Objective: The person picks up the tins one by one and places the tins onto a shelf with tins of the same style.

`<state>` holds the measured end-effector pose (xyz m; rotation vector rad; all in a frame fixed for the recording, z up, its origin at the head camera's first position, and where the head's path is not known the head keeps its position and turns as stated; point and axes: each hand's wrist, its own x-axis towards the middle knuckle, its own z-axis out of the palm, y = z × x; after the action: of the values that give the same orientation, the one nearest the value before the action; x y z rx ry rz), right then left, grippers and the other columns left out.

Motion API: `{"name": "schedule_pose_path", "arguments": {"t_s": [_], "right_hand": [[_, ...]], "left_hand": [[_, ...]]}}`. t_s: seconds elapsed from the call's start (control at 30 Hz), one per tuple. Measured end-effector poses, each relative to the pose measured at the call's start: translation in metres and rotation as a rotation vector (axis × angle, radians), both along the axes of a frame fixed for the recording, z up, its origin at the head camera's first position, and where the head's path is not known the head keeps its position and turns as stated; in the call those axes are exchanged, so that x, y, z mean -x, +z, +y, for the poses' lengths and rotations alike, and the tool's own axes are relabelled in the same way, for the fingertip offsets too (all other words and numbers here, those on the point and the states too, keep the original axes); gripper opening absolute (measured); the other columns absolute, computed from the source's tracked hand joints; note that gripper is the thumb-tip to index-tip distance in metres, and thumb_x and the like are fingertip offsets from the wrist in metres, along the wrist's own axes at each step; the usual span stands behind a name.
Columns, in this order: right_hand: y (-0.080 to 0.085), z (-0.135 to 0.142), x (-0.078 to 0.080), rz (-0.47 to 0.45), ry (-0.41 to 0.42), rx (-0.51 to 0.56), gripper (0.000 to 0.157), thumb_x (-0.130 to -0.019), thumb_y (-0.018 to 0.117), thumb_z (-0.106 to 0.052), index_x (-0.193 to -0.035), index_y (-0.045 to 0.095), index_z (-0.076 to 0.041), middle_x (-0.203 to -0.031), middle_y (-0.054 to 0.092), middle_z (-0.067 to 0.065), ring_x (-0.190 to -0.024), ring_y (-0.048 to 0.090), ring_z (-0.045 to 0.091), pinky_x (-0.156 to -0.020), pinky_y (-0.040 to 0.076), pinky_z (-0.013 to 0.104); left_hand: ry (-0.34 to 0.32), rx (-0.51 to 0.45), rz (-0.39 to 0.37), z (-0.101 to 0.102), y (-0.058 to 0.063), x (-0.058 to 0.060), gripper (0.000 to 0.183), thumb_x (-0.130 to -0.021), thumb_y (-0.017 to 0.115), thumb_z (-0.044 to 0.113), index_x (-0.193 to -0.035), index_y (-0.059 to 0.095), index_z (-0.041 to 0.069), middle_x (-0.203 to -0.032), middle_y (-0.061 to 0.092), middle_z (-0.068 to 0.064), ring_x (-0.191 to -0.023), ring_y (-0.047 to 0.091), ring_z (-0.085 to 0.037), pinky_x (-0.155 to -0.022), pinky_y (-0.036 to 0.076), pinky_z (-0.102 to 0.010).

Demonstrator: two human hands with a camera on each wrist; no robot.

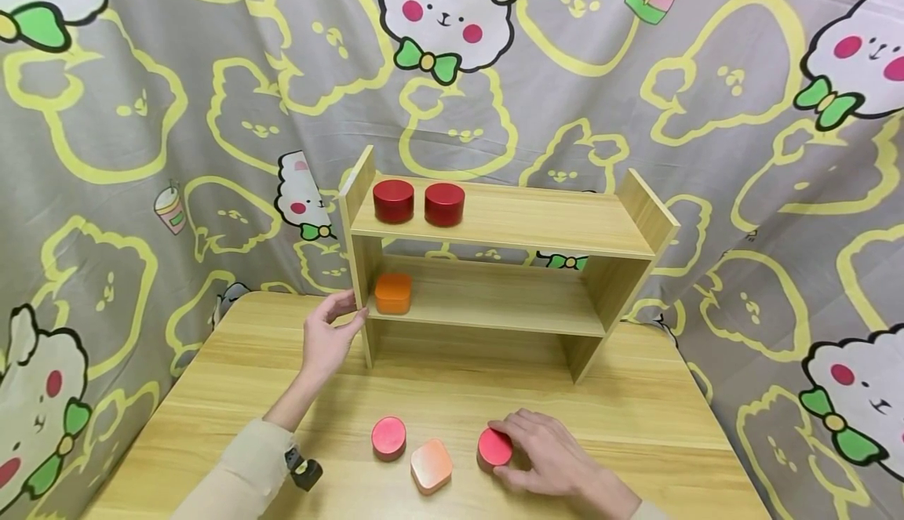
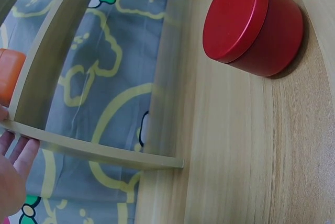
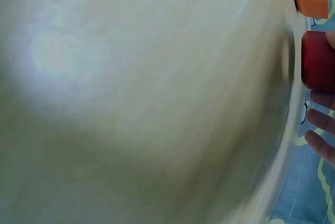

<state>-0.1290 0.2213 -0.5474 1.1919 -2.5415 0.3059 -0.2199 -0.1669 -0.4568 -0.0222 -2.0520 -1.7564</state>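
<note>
My left hand (image 1: 330,338) holds the left side panel of a small two-tier wooden shelf (image 1: 487,296), its thumb in front and its fingers on the panel's outer face (image 2: 23,156). On the table's front right, my right hand (image 1: 547,453) grips a round red tin (image 1: 494,449) between thumb and fingers. That tin (image 3: 318,60) also shows at the right edge of the right wrist view. Left of it lie a square orange tin (image 1: 431,465) and another round red tin (image 1: 388,437).
Two red tins (image 1: 394,201) stand at the left of the upper board. An orange tin (image 1: 392,293) sits on the middle board's left end. The wooden table (image 1: 268,340) meets a patterned grey curtain (image 1: 233,112) behind and at both sides.
</note>
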Motion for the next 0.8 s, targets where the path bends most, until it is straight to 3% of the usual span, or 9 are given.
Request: {"name": "schedule_pose_path", "arguments": {"t_s": [0.2, 0.4, 0.63, 0.8], "right_hand": [[0.007, 0.000, 0.003, 0.012, -0.012, -0.012, 0.056, -0.088, 0.079, -0.056, -0.130, 0.069, -0.020, -0.110, 0.073, -0.016, -0.102, 0.067, 0.001, -0.101, 0.063, 0.038], [0.014, -0.001, 0.008, 0.045, -0.007, 0.004, 0.056, -0.089, 0.078, -0.056, -0.130, 0.070, -0.019, -0.111, 0.074, -0.014, -0.102, 0.069, 0.004, -0.097, 0.064, 0.036], [0.033, -0.002, 0.018, 0.059, 0.033, 0.027, 0.056, -0.087, 0.081, -0.050, -0.129, 0.070, -0.015, -0.109, 0.074, -0.011, -0.101, 0.071, 0.007, -0.099, 0.065, 0.040], [0.050, -0.002, 0.026, 0.131, 0.037, 0.032, 0.057, -0.083, 0.083, -0.050, -0.126, 0.071, -0.015, -0.107, 0.075, -0.009, -0.100, 0.073, 0.009, -0.099, 0.065, 0.041]], "left_hand": [[0.006, 0.005, 0.003, 0.000, 0.000, 0.000, 0.034, -0.090, 0.078, -0.004, -0.123, 0.072, -0.002, -0.117, 0.073, -0.030, -0.091, 0.065, 0.012, -0.078, 0.059, -0.006], [0.005, 0.004, 0.005, 0.000, 0.000, 0.000, 0.034, -0.090, 0.078, -0.005, -0.123, 0.072, -0.003, -0.117, 0.073, -0.031, -0.091, 0.064, 0.012, -0.078, 0.059, -0.006], [0.014, 0.016, 0.001, 0.000, -0.001, 0.001, 0.036, -0.090, 0.079, -0.003, -0.126, 0.072, -0.002, -0.120, 0.073, -0.028, -0.091, 0.063, 0.011, -0.077, 0.058, -0.005], [0.020, 0.016, -0.006, 0.000, -0.002, 0.003, 0.038, -0.089, 0.080, -0.003, -0.126, 0.071, -0.002, -0.120, 0.073, -0.028, -0.091, 0.063, 0.011, -0.076, 0.058, -0.004]]}}
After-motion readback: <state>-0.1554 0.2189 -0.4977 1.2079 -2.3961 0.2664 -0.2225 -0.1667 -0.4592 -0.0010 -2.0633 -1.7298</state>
